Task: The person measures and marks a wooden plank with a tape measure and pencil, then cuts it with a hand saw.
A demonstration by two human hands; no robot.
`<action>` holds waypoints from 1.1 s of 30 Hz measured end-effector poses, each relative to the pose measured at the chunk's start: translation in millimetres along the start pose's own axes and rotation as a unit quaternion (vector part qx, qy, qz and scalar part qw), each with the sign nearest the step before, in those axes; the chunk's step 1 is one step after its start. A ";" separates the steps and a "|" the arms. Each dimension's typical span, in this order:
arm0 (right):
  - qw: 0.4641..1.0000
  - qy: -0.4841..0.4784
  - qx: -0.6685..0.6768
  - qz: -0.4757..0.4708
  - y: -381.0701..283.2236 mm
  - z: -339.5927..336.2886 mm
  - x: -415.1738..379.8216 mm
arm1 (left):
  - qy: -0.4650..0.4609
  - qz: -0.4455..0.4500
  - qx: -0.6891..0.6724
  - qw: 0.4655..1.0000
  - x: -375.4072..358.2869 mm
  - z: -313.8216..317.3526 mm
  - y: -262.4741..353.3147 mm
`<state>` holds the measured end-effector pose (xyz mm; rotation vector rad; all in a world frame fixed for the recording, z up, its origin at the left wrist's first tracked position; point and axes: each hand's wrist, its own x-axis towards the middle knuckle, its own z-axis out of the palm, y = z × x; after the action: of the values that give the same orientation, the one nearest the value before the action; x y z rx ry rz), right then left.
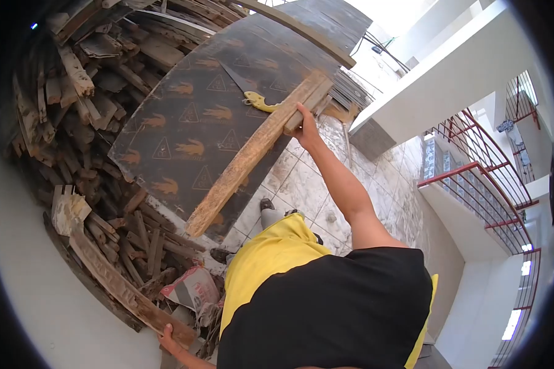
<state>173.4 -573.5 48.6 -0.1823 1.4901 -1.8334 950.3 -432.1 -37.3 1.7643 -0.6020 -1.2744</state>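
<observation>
My right hand (pixel 303 125) is closed around the edge of a long wooden beam (pixel 252 157), which lies slanting across a dark printed board (pixel 191 117). A shorter piece of wood is against the beam's far part, by my fingers. Beside the beam, a handsaw with a yellow handle (pixel 261 101) rests on the board. Low at the left, my left hand (pixel 168 337) grips the near end of a long brown plank (pixel 120 283). That plank's far end is jagged and pale.
Scrap wood (pixel 80 117) is heaped along the left wall. A torn sack (pixel 194 288) lies near my legs. White floor tiles (pixel 295 184) show right of the board. A concrete ledge (pixel 437 74) and red stair railings (pixel 480 178) stand at the right.
</observation>
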 end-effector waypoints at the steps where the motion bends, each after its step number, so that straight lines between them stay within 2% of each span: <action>1: 0.999 -0.036 0.002 0.006 1.3 -2.1 18.4 | -0.028 -0.003 0.023 0.999 -22.1 15.2 18.4; 3: 0.999 -0.041 0.002 0.004 0.0 -1.6 48.8 | -0.052 -0.002 0.043 0.998 -40.6 43.3 42.9; 5: 0.999 -0.038 -0.004 0.003 -3.6 -4.1 73.7 | -0.144 0.027 0.086 0.985 -48.1 71.6 62.0; 9: 0.997 -0.079 0.009 0.022 -19.2 -10.6 142.9 | -0.242 0.125 0.150 0.951 -67.9 195.5 122.2; 11: 0.992 -0.020 -0.121 0.038 -31.8 -12.6 167.5 | -0.271 0.109 0.187 0.938 -79.7 266.5 153.3; 17: 0.986 -0.117 -0.080 0.083 -31.0 -17.2 191.3 | -0.439 0.130 0.234 0.858 -63.3 435.3 185.2; 20: 0.981 -0.146 -0.079 0.104 -29.1 -21.2 195.1 | -0.466 0.092 0.241 0.847 -73.5 500.9 193.5; 25: 0.980 -0.145 -0.071 0.115 -22.9 -21.5 191.7 | -0.505 0.082 0.265 0.817 -38.0 558.5 175.6; 28: 0.983 -0.124 -0.080 0.109 -27.1 -24.1 191.3 | -0.525 0.045 0.262 0.808 -27.0 580.7 172.2; 30: 0.986 -0.113 -0.089 0.089 -25.6 -21.8 183.5 | -0.566 0.078 0.269 0.775 -17.6 583.5 165.0; 33: 0.986 -0.108 -0.106 0.072 -14.4 -23.3 191.6 | -0.576 0.054 0.248 0.777 -12.4 581.9 160.1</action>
<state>18.8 -674.1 -10.2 -0.3552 1.5023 -1.4888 421.8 -713.7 38.8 1.0627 -1.8259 -2.1989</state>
